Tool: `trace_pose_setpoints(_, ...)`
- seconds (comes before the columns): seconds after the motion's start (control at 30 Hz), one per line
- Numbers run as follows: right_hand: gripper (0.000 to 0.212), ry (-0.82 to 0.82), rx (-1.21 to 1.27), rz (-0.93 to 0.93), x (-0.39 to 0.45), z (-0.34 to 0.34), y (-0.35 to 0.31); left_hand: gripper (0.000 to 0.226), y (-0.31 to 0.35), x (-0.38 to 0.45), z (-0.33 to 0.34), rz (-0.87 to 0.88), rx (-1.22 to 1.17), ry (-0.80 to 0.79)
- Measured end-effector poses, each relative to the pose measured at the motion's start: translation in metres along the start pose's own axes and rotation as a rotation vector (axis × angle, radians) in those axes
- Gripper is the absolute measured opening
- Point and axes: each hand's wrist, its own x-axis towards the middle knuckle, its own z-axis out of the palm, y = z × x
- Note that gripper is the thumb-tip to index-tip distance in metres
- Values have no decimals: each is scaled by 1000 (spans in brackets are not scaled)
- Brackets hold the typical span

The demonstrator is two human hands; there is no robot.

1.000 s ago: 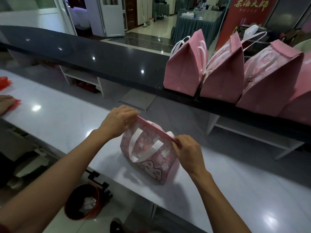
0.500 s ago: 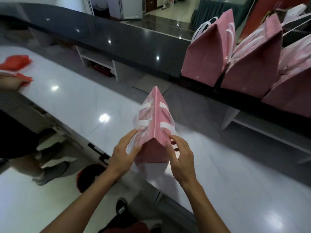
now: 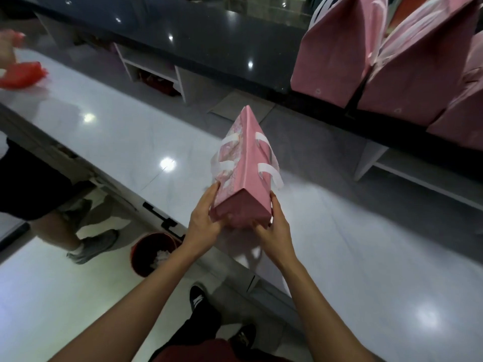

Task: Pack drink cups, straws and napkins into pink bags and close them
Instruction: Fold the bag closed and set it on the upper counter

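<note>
Closed pink bag (image 3: pixel 243 176), white handles: above white counter (image 3: pixel 125 131), gripped at its base by left hand (image 3: pixel 205 222) at 9 o'clock and right hand (image 3: pixel 273 228) at 3 o'clock, fingers curled underneath.

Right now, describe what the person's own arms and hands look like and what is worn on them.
Both forearms are bare up to the picture's edge: no sleeves, gloves, watch or bracelet show. The left hand and right hand carry no visible rings. Fingernails look short and plain.
</note>
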Motion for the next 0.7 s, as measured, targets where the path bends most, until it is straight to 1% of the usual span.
trace_pose_setpoints(0.17,71,-6,15,-68,-3,8,-19,74,10,0,-14,55,30,24)
trace_pose_setpoints(0.33,79,-32,-36,-194,9,16,-60,65,33,8,-50,148,38,110)
trace_pose_setpoints(0.5,87,-27,-145,-358,41,21,-114,70,64,38,-96,213,27,197)
trace_pose_setpoints(0.63,82,-12,-160,-464,77,22,-163,67,98,78,-132,294,37,212)
trace_pose_setpoints(0.7,81,3,-151,-501,99,19,-186,70,113,108,-147,323,67,221)
